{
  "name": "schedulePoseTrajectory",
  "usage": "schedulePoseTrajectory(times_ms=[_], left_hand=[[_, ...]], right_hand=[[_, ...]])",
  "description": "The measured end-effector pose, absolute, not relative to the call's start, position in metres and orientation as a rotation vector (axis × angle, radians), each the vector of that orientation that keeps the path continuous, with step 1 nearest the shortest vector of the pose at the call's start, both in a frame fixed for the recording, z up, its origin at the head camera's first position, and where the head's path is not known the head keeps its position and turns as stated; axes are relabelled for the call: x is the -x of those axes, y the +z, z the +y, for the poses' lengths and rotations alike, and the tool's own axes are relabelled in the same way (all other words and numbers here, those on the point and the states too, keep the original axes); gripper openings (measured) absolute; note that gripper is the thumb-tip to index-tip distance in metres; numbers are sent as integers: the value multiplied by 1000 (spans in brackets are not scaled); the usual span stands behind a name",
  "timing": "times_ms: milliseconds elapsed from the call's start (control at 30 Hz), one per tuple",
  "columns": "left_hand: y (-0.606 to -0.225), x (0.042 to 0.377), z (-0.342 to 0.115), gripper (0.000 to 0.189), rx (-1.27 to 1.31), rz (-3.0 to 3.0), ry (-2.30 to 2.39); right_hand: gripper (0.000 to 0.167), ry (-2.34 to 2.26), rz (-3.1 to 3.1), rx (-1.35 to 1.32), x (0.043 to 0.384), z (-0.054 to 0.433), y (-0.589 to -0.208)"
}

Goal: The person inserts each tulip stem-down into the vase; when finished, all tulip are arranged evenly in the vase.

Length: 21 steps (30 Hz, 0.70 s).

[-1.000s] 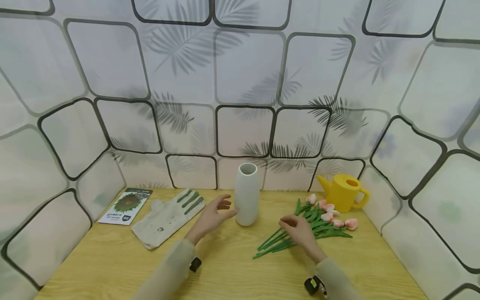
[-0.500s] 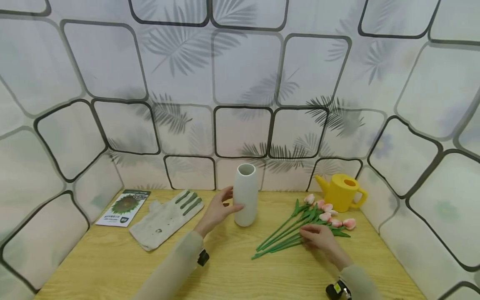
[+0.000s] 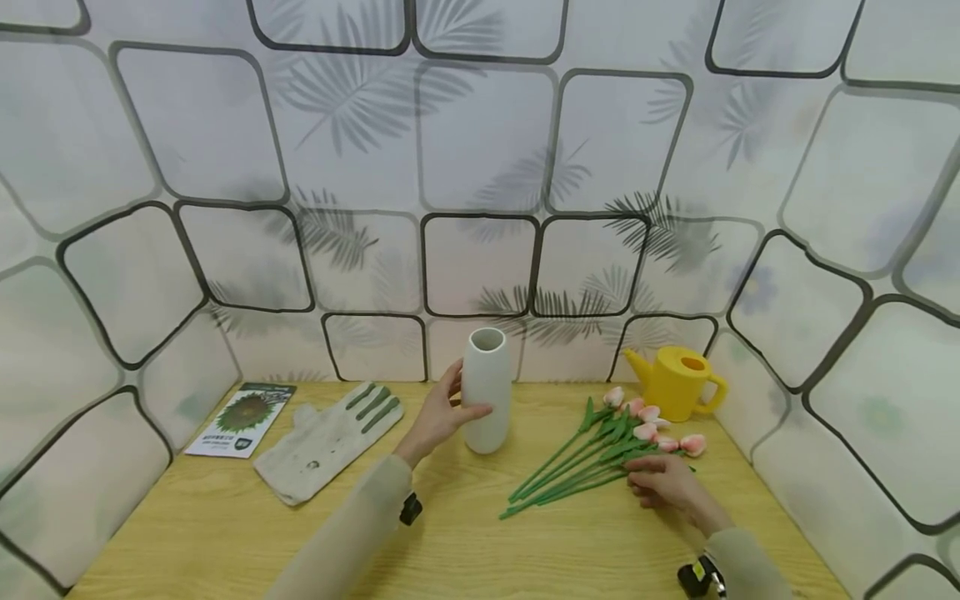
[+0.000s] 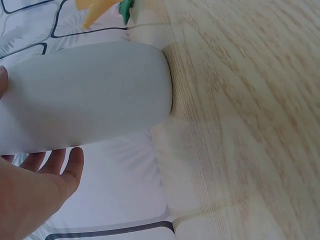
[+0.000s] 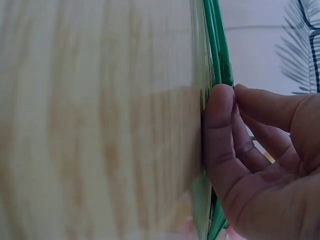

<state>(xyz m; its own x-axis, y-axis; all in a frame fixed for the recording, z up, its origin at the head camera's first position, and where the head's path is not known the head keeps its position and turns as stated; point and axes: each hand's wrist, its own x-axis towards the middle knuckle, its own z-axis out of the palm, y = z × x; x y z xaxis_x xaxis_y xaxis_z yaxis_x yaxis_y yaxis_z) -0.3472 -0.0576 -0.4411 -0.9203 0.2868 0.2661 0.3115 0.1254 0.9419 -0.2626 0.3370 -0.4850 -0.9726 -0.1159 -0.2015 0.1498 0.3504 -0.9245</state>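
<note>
A tall white vase (image 3: 486, 400) stands upright on the wooden table. My left hand (image 3: 437, 422) holds its left side, thumb across the front and fingers round the back. Up close in the left wrist view, the vase (image 4: 95, 95) has its base on the wood, with fingertips of the left hand (image 4: 40, 195) against its wall. Pink artificial tulips (image 3: 645, 432) lie to the right, stems pointing toward the front left. My right hand (image 3: 671, 487) pinches the nearest tulip just below the blossoms. A green stem (image 5: 218, 45) runs between thumb and fingertips of the right hand (image 5: 265, 160).
Behind the blossoms stands a yellow watering can (image 3: 675, 385). Left of the vase lies a pale work glove (image 3: 322, 454) with green finger patches, and beyond it a sunflower seed packet (image 3: 242, 419). Patterned fabric walls (image 3: 480, 267) enclose the table (image 3: 450, 542) at the back and sides.
My left hand has reached right and taken hold of the vase. My right hand has moved right along the stems toward the blossoms. The vase and the tulips lie nearly as before.
</note>
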Motion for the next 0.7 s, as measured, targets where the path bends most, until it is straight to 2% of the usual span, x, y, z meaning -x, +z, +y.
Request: schedulePoseTrajectory(times_ms=[700], left_hand=[[-442, 349, -59, 90, 589, -2363, -1928]], right_hand=[[34, -1627, 2379, -28, 273, 345, -491]])
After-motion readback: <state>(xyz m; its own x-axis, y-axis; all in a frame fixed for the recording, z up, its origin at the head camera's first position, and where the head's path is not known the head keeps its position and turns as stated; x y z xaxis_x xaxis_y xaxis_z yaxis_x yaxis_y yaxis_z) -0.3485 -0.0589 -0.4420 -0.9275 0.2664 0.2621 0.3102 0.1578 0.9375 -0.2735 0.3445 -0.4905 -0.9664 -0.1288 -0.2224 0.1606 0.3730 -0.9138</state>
